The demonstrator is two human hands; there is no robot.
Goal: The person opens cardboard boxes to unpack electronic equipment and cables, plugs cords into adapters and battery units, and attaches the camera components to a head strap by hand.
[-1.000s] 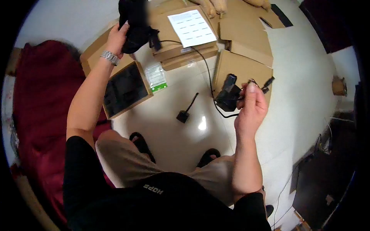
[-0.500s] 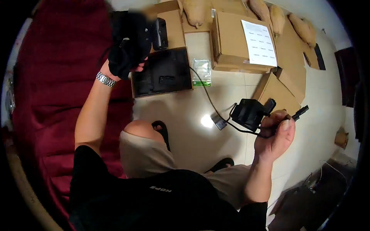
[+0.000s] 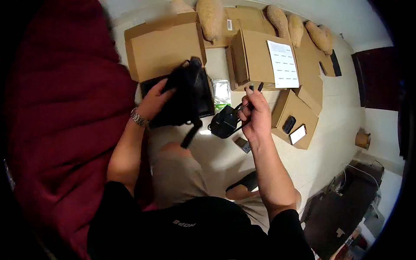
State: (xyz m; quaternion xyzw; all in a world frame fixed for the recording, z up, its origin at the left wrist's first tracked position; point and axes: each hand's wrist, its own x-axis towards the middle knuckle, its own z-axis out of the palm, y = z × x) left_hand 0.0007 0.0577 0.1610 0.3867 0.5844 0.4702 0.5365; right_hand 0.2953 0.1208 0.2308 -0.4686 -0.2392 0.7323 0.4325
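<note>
My left hand (image 3: 157, 99), with a metal watch at the wrist, is closed on a black strapped item (image 3: 184, 84). Motion blurs this item, and one strap end dangles toward my knee. Beneath it lies the open cardboard box (image 3: 167, 45), lined in black. My right hand (image 3: 255, 110) grips a black cable (image 3: 239, 126), whose plug ends stick up above the fingers. A blocky black device (image 3: 224, 122) hangs beside that hand, with cable loops around it.
A small dark block (image 3: 242, 144) rests on the tiled floor. Clear plastic packaging (image 3: 222, 92) lies beside the open box. A closed carton (image 3: 255, 54) bears a printed sheet (image 3: 284, 64). A phone (image 3: 297, 134) and a black oval object (image 3: 289, 124) sit on another carton (image 3: 303, 110). Several squashes (image 3: 209, 19) line the wall.
My left hand has brought the black strapped item over the open box. My right hand has moved inward and up with the cable and hanging device. The view has shifted.
</note>
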